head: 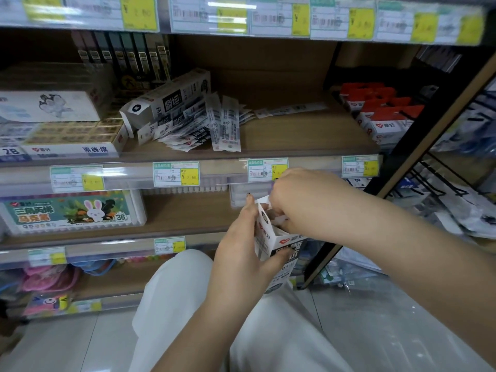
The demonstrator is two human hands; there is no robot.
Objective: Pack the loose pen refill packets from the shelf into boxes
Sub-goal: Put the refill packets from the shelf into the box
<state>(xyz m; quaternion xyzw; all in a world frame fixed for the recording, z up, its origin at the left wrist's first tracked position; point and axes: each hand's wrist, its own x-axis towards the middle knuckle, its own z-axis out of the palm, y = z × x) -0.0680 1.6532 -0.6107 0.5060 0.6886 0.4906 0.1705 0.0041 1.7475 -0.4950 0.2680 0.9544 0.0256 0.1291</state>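
Gripping a black-and-white box, left hand steadies while right hand pinches its flap; "2B" label.

The single head-worn camera looked forward and down from above the person's lap, facing a run of shop shelves straight ahead, with the wide lens bowing the shelf edges and price labels toward the frame's borders. It sat close: both hands, the left hand and the right hand, filled the lower centre of the picture, while the middle shelf lay just beyond them and the tiled floor showed at the bottom. There was no second view to share any part of the scene.
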